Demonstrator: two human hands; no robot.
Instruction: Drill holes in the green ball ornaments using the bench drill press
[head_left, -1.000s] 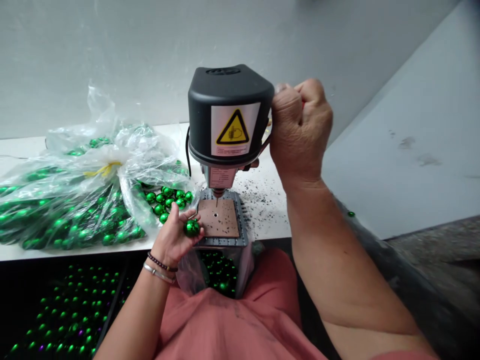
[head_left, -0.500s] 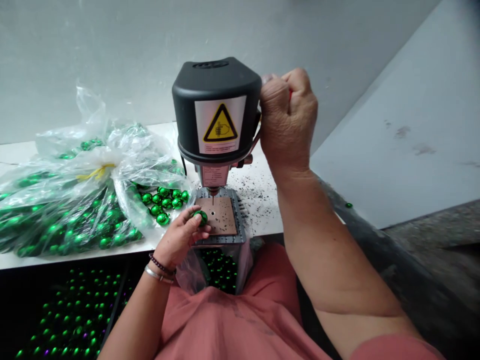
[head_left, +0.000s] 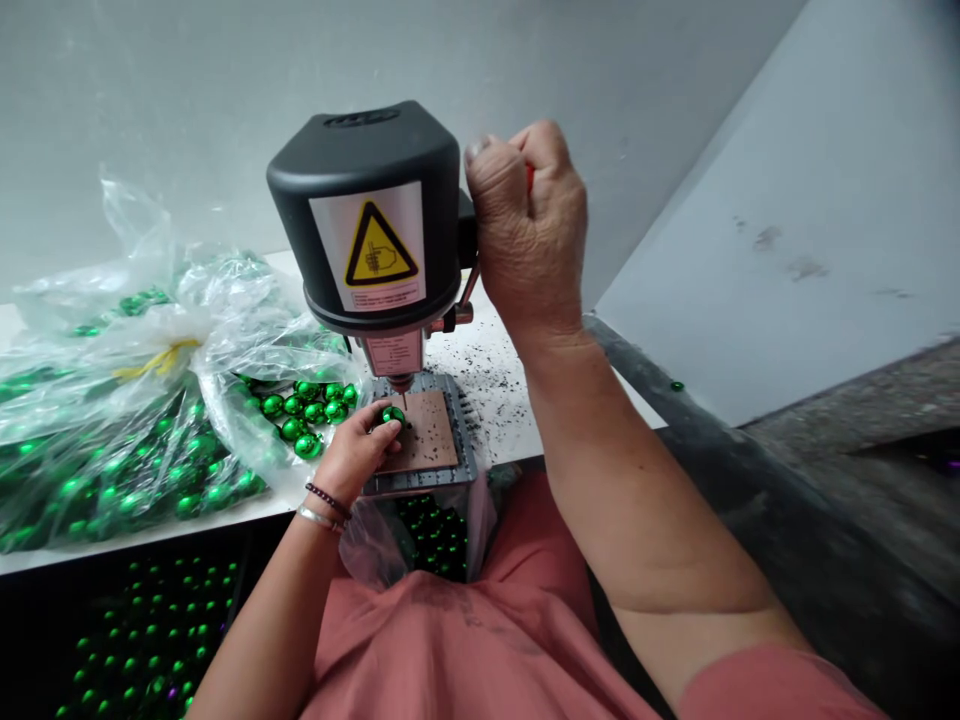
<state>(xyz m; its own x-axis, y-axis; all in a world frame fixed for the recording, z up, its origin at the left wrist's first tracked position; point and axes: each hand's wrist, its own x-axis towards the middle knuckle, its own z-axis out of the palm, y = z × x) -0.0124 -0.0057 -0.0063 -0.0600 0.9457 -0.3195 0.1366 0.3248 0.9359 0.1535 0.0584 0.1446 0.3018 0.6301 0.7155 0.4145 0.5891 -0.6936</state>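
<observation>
A black drill press (head_left: 367, 220) with a yellow warning label stands on the white table. Its thin bit points down over a brown board (head_left: 431, 430) on the grey base. My left hand (head_left: 361, 445) pinches a shiny green ball (head_left: 392, 415) just left of the bit, over the board. At the right side of the machine head, my right hand (head_left: 531, 215) is wrapped round the red-ended lever (head_left: 530, 178). Only a bit of red shows between its fingers.
Clear plastic bags of green balls (head_left: 150, 470) cover the table's left side, with loose balls (head_left: 304, 410) at an opening. Dark shavings (head_left: 487, 385) lie right of the base. More green balls (head_left: 435, 535) are below the table edge.
The camera view has shifted, so the machine appears further left. The green ball in my left hand is now higher on the board and closer to the bit. My right hand still grips the lever.
</observation>
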